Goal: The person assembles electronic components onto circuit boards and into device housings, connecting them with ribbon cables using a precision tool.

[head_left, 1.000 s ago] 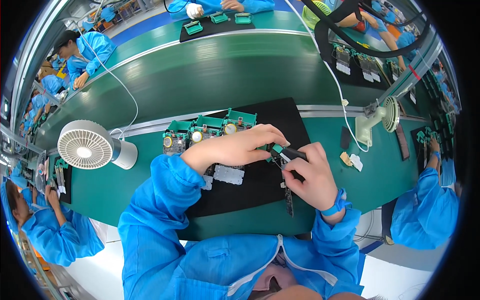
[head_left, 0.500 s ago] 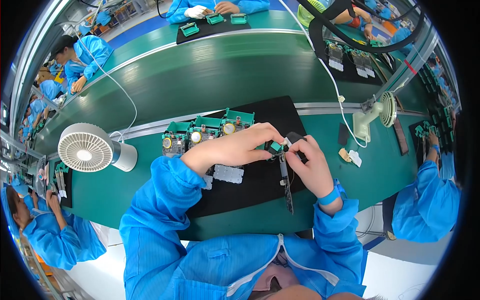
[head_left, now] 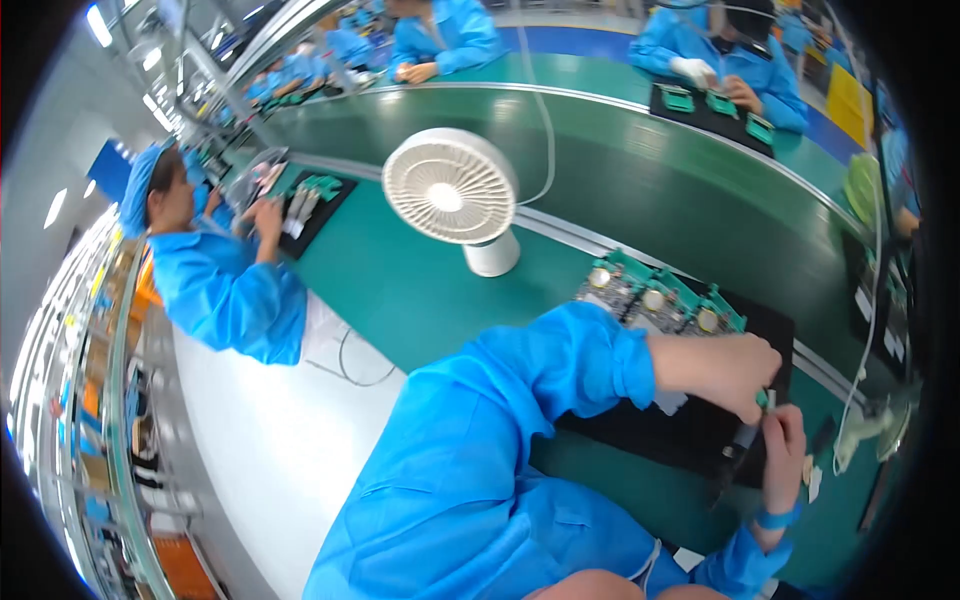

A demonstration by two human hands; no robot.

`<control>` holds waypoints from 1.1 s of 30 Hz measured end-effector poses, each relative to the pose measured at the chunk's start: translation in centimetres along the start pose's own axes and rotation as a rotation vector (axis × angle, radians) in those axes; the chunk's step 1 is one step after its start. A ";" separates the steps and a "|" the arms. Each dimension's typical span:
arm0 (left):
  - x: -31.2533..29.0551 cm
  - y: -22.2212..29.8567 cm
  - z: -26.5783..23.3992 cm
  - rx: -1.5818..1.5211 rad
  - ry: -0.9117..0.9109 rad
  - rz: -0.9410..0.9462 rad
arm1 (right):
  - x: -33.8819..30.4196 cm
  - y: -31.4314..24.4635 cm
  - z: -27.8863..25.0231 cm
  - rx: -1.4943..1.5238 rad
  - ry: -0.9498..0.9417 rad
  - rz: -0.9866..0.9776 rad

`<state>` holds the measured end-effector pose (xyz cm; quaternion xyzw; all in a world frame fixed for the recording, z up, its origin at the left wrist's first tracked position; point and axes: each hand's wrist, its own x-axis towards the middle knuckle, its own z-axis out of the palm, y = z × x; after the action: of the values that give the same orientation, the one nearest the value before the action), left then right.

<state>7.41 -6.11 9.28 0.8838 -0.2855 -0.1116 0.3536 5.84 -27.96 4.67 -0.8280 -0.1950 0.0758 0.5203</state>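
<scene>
My left hand (head_left: 725,368) is closed at the green end of a circuit board (head_left: 741,442), whose dark strip-like edge hangs down toward the mat. Close against it, my right hand (head_left: 784,440) has its fingers pinched by the same green end. A small white piece (head_left: 771,400) shows between the two hands; blur and fingers hide what the right hand grips. Beyond my left forearm stand several circuit boards (head_left: 655,305) with green plastic housings and round pale discs. All this is over a black mat (head_left: 640,440).
A white fan (head_left: 450,190) stands on the green table (head_left: 350,280), left of the boards. A second small fan (head_left: 870,430) and paper scraps (head_left: 812,480) lie to the right. A co-worker (head_left: 215,270) sits at the left; another (head_left: 735,70) works across the green belt (head_left: 610,150).
The view has swung to the left, so my hands and the boards now appear farther right. Both hands stay together at the green end of the board.
</scene>
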 end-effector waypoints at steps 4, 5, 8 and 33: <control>-2.0 -1.0 4.5 0.045 0.430 0.178 | -0.2 -2.6 -1.0 -0.271 -0.039 -0.084; -2.6 -1.2 6.1 0.039 0.490 0.169 | -0.4 -3.1 -1.0 -0.353 -0.087 -0.046; -4.6 -2.4 9.1 0.012 0.436 0.131 | -0.8 -1.3 0.2 -0.432 -0.241 -0.014; -3.7 -3.1 7.4 0.316 0.338 0.279 | -2.8 1.3 2.1 -0.142 0.005 -0.129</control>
<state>2.75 -6.29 1.75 0.8862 -0.3553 0.1331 0.2660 2.90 -27.87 2.37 -0.8486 -0.2517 0.0261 0.4646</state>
